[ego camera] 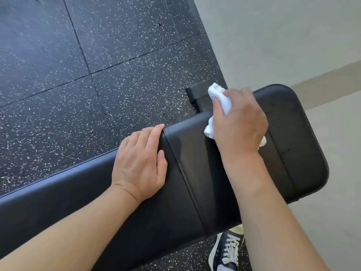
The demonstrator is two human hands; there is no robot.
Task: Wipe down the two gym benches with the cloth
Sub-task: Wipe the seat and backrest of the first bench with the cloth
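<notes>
A black padded gym bench runs from the lower left to the right of the view, with a seam between its long pad and its shorter end pad. My right hand grips a crumpled white cloth and presses it on the end pad near its far edge. My left hand rests flat on the long pad beside the seam, fingers straight over the far edge. Only one bench is in view.
Black rubber floor tiles with white speckles lie beyond the bench. A pale smooth floor begins at the right. The bench's black foot sticks out behind the cloth. My dark laced shoe stands below the bench.
</notes>
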